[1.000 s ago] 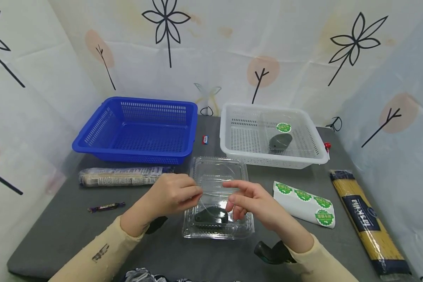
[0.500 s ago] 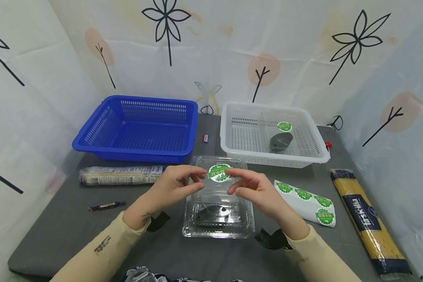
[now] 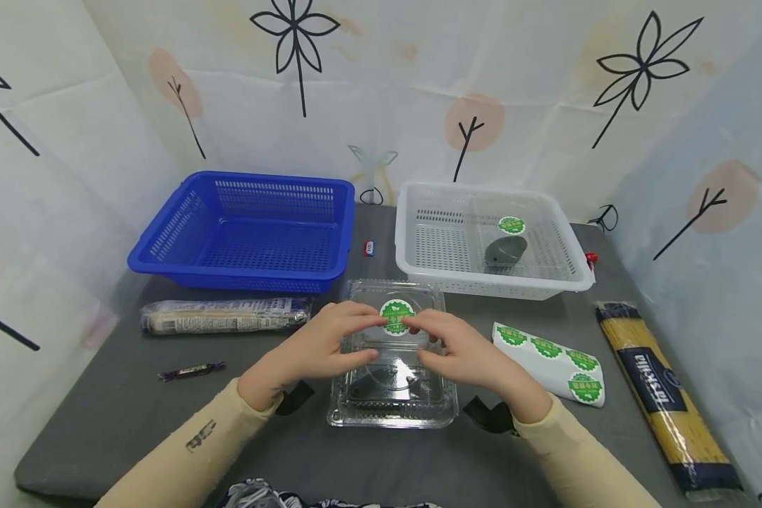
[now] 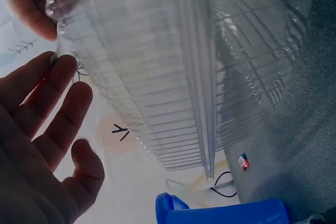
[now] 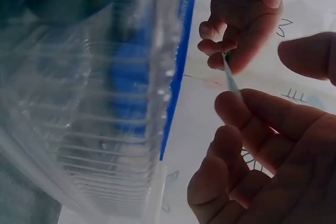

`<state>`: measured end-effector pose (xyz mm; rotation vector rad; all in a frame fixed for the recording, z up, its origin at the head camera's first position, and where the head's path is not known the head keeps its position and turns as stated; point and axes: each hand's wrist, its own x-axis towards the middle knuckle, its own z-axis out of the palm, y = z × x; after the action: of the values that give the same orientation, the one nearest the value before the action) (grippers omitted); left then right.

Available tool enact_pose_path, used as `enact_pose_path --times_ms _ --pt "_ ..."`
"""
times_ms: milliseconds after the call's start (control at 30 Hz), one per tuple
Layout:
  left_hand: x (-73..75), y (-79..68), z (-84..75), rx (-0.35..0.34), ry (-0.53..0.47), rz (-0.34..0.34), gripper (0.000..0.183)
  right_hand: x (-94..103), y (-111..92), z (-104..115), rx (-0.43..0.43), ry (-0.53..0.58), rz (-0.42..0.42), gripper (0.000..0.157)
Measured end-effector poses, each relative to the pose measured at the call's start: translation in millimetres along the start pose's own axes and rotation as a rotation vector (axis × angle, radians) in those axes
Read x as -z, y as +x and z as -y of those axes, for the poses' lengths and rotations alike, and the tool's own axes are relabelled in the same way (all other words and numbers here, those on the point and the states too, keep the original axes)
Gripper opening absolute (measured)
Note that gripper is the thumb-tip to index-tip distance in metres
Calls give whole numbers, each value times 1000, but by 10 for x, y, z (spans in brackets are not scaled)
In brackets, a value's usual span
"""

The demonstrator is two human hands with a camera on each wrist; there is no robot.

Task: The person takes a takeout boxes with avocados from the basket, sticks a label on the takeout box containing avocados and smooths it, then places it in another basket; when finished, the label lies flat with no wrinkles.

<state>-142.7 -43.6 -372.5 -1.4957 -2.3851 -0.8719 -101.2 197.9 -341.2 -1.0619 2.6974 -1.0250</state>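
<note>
In the head view a round green-and-white sticker [image 3: 396, 317] spans the fingertips of my two hands. My left hand [image 3: 320, 346] pinches its left edge between index and middle fingertips, thumb apart. My right hand [image 3: 470, 353] holds the right edge in a similar way, with its thumb also off the sticker. Seen from the right wrist, the sticker [image 5: 232, 77] shows edge-on between both hands. Beneath them lies a closed clear plastic clamshell container [image 3: 390, 418] with a dark grey object inside, its kind unclear through the glare.
A blue basket [image 3: 273, 279] stands at back left. The white basket [image 3: 495, 283] at back right holds another stickered clamshell. Around lie a sticker sheet [image 3: 540, 360], a yellow spaghetti pack [image 3: 667, 402], a long wrapped pack [image 3: 222, 317], a wrapped candy bar [image 3: 192, 372] and a small candy [image 3: 369, 248].
The sticker has turned from edge-on to face-up between the hands. My left hand has moved right and its fingers have straightened. The right hand shifted slightly. The container has stayed put.
</note>
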Motion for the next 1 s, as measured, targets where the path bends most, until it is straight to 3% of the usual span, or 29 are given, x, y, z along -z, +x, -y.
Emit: enact_pose_path --times_ms 133,433,733,1000 --pt "-52 4 1 0 125 39 42 -35 11 -12 -37 -115 84 47" --pt "-154 -26 -18 28 277 79 43 -92 44 -37 -92 -265 189 51" --pt "-211 -48 -17 37 329 112 47 -118 75 -38 -89 -355 208 49" --pt "-204 -52 -26 27 343 134 54 -146 68 -46 -69 -433 173 46"
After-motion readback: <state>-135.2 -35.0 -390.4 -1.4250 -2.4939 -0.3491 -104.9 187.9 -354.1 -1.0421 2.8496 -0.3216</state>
